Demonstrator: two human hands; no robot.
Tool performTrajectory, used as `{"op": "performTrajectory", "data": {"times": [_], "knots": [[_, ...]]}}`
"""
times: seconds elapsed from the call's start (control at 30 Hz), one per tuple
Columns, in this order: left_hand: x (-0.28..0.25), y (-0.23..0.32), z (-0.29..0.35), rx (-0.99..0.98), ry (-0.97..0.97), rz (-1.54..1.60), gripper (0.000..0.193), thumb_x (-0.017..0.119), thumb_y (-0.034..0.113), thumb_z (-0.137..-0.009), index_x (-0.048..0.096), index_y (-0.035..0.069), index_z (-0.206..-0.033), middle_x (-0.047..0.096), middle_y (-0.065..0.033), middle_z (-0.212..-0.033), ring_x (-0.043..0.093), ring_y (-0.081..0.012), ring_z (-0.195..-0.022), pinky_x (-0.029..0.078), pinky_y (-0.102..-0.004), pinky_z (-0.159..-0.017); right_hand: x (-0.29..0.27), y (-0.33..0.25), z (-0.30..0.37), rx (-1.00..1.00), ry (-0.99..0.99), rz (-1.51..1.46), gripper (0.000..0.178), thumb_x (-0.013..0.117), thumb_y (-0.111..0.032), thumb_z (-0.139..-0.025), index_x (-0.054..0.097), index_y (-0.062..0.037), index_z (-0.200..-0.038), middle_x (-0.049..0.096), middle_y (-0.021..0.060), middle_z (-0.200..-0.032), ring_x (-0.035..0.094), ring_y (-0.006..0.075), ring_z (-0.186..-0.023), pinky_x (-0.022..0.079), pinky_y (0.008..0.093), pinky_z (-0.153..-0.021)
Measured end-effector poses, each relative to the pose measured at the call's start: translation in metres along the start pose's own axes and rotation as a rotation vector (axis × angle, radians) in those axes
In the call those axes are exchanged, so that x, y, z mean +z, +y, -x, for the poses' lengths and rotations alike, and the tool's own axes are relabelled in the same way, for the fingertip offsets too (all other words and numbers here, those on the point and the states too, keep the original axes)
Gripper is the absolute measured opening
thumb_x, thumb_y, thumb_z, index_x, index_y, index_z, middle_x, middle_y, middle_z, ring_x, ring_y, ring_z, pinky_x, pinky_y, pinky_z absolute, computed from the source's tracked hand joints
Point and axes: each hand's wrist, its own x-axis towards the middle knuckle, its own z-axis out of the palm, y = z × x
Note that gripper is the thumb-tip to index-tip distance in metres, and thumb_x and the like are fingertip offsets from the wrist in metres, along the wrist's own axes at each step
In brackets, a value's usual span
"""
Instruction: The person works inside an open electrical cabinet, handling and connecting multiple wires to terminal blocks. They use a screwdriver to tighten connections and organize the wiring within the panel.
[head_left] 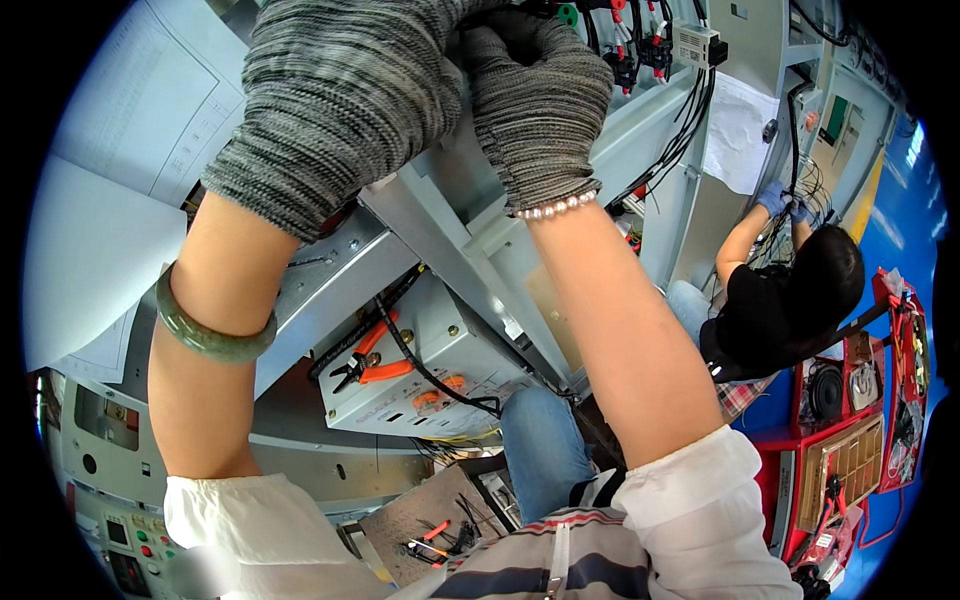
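Both my hands wear grey striped knitted gloves and are raised close together at the top edge, in front of a metal cabinet frame point(420, 215). My left hand point(345, 100) shows its back; its fingers run past the upper edge and are hidden. Beside it, my right hand point(540, 105) is curled with thumb and fingers bent inward; what lies in its grip cannot be seen. Just right of the right hand hang black wires with red terminals point(640, 45). A small white module point(697, 45) sits beside them, with a bundle of black wires point(690, 115) running down.
Below my wrists, orange-handled wire strippers point(372, 360) rest on a pale metal box point(400, 395), crossed by a black cable point(425, 370). Paper sheets point(130, 130) lie at left. At right a co-worker point(790, 300) in blue gloves handles wires near a red tool cart point(780, 490).
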Motion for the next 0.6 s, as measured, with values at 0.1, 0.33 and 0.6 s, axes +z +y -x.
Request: {"op": "performTrajectory", "data": {"times": [0.1, 0.33, 0.6], "knots": [[-0.007, -0.001, 0.003, -0.015, -0.024, -0.016, 0.037, 0.060, 0.021, -0.070, 0.071, 0.009, -0.103, 0.062, -0.0186, -0.103, 0.053, -0.0359, -0.106, 0.039, -0.0480, -0.099, 0.003, -0.005, 0.004, -0.069, -0.010, 0.099, 0.018, 0.068, -0.011, -0.083, 0.070, 0.0027, -0.095, 0.072, 0.0145, -0.083, 0.068, 0.0224, -0.072, 0.053, 0.0328, -0.070], [-0.002, 0.002, 0.001, -0.048, -0.013, 0.049, 0.038, 0.060, 0.021, -0.070, 0.071, 0.012, -0.105, 0.062, -0.0193, -0.106, 0.053, -0.0376, -0.108, 0.040, -0.0486, -0.099, 0.003, 0.004, -0.001, -0.062, -0.029, 0.049, 0.016, 0.067, -0.006, -0.083, 0.069, 0.0040, -0.095, 0.072, 0.0138, -0.085, 0.068, 0.0207, -0.073, 0.052, 0.0317, -0.069], [-0.003, -0.005, 0.008, -0.001, 0.012, 0.072, 0.035, 0.060, 0.019, -0.072, 0.072, 0.011, -0.104, 0.062, -0.0202, -0.108, 0.053, -0.0392, -0.110, 0.041, -0.0495, -0.099, 0.000, 0.003, -0.003, -0.014, -0.080, 0.090, 0.033, 0.074, -0.015, -0.078, 0.066, 0.0026, -0.105, 0.071, 0.0150, -0.093, 0.067, 0.0224, -0.082, 0.052, 0.0339, -0.079]]}}
